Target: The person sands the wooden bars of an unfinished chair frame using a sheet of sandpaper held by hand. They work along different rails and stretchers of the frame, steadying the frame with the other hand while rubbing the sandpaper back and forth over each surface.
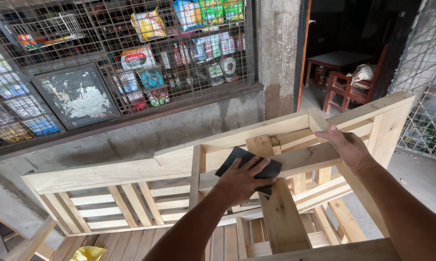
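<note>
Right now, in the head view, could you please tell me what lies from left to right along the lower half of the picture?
Yellow bag → slatted wooden frame → left hand on dark sandpaper → right hand on the frame's rail.

Dark sandpaper sheet point(247, 162) lies flat on a pale wooden frame point(179, 166).
</note>
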